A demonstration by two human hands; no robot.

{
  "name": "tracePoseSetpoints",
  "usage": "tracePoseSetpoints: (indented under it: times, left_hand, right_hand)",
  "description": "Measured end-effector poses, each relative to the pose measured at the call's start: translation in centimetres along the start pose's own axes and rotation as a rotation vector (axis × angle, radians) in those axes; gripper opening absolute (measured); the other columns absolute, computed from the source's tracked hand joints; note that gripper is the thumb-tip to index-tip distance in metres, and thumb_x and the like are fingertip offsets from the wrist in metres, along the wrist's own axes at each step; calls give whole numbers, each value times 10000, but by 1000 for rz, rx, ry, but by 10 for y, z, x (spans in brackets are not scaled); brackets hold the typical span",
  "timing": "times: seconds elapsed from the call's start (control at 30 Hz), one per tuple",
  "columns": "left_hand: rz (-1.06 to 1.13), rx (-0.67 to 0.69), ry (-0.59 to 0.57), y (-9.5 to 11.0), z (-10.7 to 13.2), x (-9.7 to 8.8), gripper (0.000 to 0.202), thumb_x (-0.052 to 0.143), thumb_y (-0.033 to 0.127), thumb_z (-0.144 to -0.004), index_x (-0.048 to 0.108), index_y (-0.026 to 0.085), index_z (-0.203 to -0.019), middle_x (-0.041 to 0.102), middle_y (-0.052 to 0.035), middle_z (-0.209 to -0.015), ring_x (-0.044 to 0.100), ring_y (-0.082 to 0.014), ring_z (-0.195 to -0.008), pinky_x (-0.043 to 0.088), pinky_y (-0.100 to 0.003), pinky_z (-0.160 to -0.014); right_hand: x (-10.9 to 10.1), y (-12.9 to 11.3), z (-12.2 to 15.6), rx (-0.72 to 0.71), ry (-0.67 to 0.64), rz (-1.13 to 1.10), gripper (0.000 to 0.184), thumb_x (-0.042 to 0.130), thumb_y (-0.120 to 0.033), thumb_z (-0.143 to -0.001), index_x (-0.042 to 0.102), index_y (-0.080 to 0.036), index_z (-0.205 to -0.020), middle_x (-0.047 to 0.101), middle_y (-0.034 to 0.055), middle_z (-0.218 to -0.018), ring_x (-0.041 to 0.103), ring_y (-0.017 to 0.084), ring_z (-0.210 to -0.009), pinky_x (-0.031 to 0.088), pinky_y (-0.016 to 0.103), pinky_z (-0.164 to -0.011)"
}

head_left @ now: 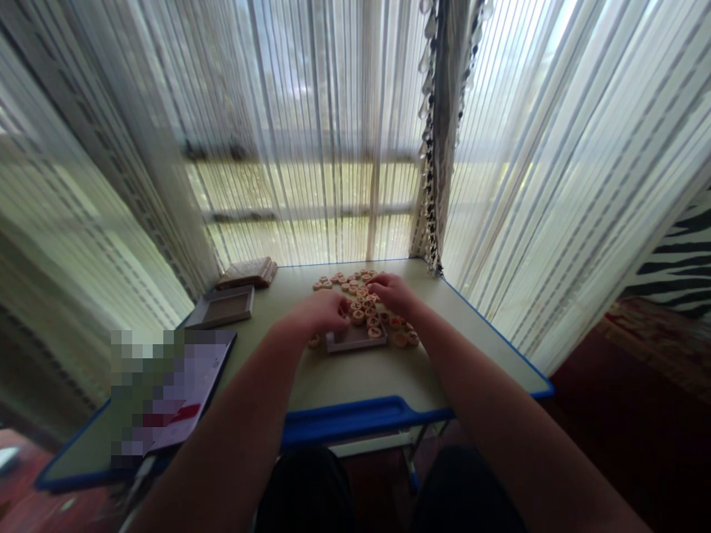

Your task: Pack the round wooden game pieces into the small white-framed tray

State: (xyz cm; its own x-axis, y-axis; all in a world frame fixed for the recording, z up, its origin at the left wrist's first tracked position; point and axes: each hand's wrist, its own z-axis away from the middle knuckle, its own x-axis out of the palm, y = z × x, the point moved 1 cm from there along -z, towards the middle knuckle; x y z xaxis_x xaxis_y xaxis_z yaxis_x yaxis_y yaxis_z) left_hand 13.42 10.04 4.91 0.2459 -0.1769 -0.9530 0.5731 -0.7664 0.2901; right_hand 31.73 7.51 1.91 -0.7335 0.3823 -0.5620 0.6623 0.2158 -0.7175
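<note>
— Left grip (325,314)?
— Curled over round wooden pieces (340,280) at the one shallow tray (355,340), mid-table (344,377); whether it holds one, I can't tell.
— Right grip (392,290)?
— Fingers down on the heap, equally unclear. Pieces: well over a dozen, too blurred to count.

No legible txt anywhere. Round wooden pcs (361,296) on the surface (344,377) show reddish & dark marks on top, too small & blurred to read. Sheet (186,377) at left edge is pixelated w/ a red patch; no words, nos. or logos can be made out.
</note>
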Motion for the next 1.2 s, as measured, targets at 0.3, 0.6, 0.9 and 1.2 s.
tracePoseSetpoints:
  times: [0.3, 0.6, 0.9, 1.2]
  left_hand:
    - [51, 3, -61, -9, -3, 7, 172, 621, 304, -519, 667, 193, -641, 619, 9, -570, 549, -130, -563, 355, -209, -520]
    - [-10, 21, -94, -12, -1, 6, 207, 608, 351, -559, 680, 186, -663, 641, -5, -626, 556, -130, -584, 350, -204, -524]
    - [49, 92, -130, -7, -3, 8, 198, 593, 333, -591, 690, 192, -689, 647, 0, -626, 557, -126, -590, 366, -205, -566]
    - [-42, 66, -50, -4, 1, 3, 244, 609, 380, -585, 671, 179, -709, 643, -4, -657, 543, -130, -582, 333, -212, -516]
  right_hand:
    - [3, -6, 5, -50, -65, 160, 255, 479, -310, -734, 671, -150, -786, 660, 29, -746, 577, 147, -684, 412, 236, -622]
    - [1, -11, 8, -39, -207, 79, 392, 474, -484, -748, 655, -158, -867, 649, 34, -796, 569, 142, -711, 407, 225, -610]
    - [3, -6, 6, -74, -217, 213, 391, 409, -461, -797, 654, -159, -836, 639, 31, -774, 553, 142, -714, 394, 236, -640]
    - [-17, -21, 21, 55, -596, 150, 1018, 720, -465, -494, 227, -237, -1355, 320, 100, -1364, 354, 272, -1198, 322, 355, -957]
